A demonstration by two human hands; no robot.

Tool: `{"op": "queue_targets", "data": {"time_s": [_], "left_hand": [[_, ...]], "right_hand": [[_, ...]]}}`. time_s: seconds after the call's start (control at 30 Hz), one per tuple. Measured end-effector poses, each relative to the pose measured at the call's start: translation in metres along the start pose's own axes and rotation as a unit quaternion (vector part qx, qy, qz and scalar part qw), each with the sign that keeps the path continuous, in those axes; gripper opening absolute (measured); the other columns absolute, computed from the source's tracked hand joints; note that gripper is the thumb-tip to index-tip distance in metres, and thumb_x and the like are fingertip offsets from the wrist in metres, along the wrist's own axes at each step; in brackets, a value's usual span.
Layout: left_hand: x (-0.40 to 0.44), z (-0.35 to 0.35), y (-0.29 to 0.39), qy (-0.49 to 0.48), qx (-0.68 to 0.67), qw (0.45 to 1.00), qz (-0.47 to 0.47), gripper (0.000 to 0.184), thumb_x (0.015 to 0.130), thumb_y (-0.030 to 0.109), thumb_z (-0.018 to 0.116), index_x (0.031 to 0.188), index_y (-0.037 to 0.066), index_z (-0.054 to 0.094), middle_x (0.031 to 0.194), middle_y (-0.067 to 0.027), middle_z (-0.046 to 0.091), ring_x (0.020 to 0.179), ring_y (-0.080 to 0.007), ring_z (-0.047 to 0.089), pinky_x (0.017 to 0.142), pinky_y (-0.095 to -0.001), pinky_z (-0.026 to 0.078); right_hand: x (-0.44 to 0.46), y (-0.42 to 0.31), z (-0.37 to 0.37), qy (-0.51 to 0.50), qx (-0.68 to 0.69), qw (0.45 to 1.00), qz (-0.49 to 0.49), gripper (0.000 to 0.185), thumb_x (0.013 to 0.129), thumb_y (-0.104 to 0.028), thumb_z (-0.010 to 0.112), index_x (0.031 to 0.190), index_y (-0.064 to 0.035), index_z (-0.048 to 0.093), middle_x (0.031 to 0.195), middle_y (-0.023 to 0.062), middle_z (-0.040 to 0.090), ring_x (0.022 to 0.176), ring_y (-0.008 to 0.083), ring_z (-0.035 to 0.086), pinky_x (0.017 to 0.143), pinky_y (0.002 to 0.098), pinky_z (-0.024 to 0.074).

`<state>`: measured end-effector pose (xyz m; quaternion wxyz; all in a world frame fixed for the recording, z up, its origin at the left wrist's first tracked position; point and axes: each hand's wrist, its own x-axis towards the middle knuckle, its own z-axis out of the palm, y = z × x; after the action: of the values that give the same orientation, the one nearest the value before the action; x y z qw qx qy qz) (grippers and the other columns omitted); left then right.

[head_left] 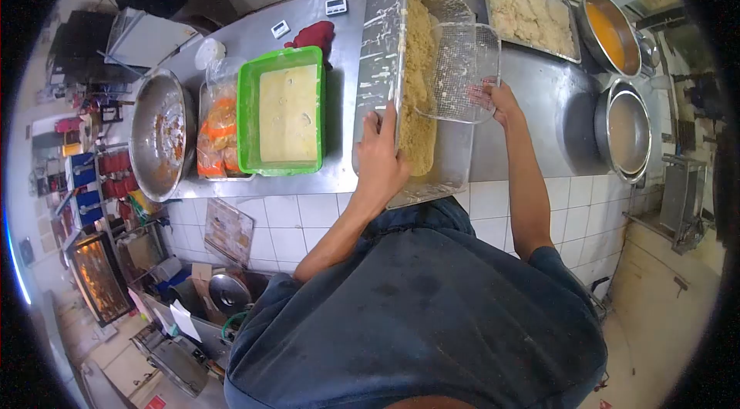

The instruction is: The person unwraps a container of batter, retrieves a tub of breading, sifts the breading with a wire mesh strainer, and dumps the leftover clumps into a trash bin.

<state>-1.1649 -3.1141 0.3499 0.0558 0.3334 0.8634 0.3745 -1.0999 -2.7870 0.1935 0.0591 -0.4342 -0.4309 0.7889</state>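
Note:
My left hand [381, 154] grips the near left wall of a deep metal pan [381, 62], which stands tilted on one side. Batter streaks mark the pan's outer wall. Yellowish breading crumbs [418, 131] lie heaped along its inside. My right hand [495, 102] is closed on the right side of a wire mesh basket [462, 70], its fingers partly showing through the mesh. The basket reaches over the pan's right part, beside the crumbs. Whether it touches them I cannot tell.
Left on the steel counter [339, 100] are a green tub [320, 147] of pale liquid, an orange bagged food pack [219, 139], a metal bowl [158, 154] and a red cloth [314, 37]. Coated pieces [532, 16], a pot of orange liquid [609, 31] and stacked bowls [628, 131] stand right.

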Motion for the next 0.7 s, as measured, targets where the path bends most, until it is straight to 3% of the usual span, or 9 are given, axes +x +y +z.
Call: {"op": "queue_targets", "data": {"time_s": [0.23,0.37,0.57,0.7], "left_hand": [[0.004,0.0,-0.009,0.011,0.008,1.0,0.013,0.08,0.068,-0.005,0.058,0.145,-0.001,0.037,0.12,-0.0345,0.052,0.109,-0.0502,0.055,0.09,-0.0499,0.049],[-0.008,0.004,-0.031,-0.031,-0.084,0.992,-0.087,0.08,0.07,-0.005,0.059,0.147,-0.002,0.035,0.126,-0.033,0.053,0.115,-0.0484,0.054,0.098,-0.0461,0.047],[-0.025,0.017,-0.062,-0.015,-0.183,0.976,-0.117,0.081,0.072,-0.007,0.06,0.148,-0.006,0.031,0.137,-0.0291,0.051,0.125,-0.0382,0.054,0.104,-0.0379,0.044],[-0.02,0.007,-0.053,-0.019,-0.218,0.965,-0.146,0.081,0.071,-0.008,0.059,0.147,-0.007,0.031,0.137,-0.0294,0.052,0.127,-0.0359,0.054,0.105,-0.0361,0.043]], "right_hand": [[-0.001,0.047,0.053,-0.019,0.123,0.992,0.008,0.033,0.097,0.003,0.039,0.13,0.0029,0.037,0.12,0.0302,0.059,0.108,0.0376,0.065,0.091,0.0439,0.0595],[0.01,0.048,0.073,-0.041,0.139,0.989,0.003,0.034,0.097,0.003,0.04,0.131,0.0029,0.037,0.119,0.0292,0.06,0.106,0.0368,0.065,0.092,0.0449,0.0589],[0.04,0.039,0.068,-0.128,0.035,0.991,0.022,0.032,0.097,0.002,0.041,0.13,0.0028,0.04,0.115,0.029,0.061,0.103,0.0373,0.067,0.089,0.0458,0.0595],[0.05,0.043,0.098,-0.083,0.044,0.995,0.018,0.032,0.098,0.001,0.042,0.131,0.0033,0.042,0.116,0.0284,0.061,0.102,0.0371,0.067,0.086,0.0457,0.0598]]}}
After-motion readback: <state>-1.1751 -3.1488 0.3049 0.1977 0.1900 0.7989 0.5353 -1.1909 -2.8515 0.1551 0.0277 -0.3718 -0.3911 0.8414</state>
